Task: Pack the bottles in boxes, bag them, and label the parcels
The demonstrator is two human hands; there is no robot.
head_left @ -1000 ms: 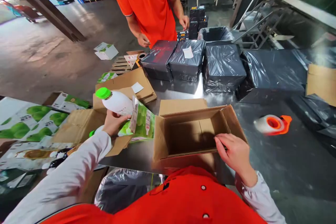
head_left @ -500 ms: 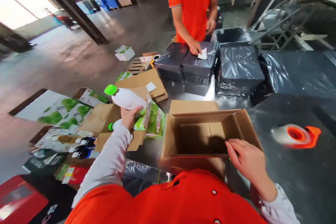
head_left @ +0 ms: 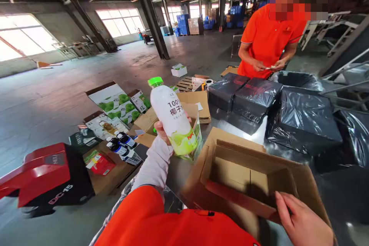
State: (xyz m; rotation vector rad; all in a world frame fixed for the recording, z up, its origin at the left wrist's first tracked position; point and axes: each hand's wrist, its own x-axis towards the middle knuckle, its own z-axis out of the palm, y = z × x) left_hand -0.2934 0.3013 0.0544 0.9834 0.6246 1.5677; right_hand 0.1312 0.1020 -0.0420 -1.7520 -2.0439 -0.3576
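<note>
warehouse floor stretches beyond the worktop; the left hand has lifted a gripped white coconut-drink bottle above the cardboard box, while the right hand rests its open fingers on the rim.

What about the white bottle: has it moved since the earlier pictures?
Yes: the bottle swung upright, green cap up, still left of the open cardboard box.

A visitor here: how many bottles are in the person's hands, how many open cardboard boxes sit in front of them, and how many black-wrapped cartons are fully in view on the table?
White bottle with green cap, in the left hand: 1
Open brown cardboard box: 1
Black plastic-wrapped cartons: 3
Total: 5
</note>
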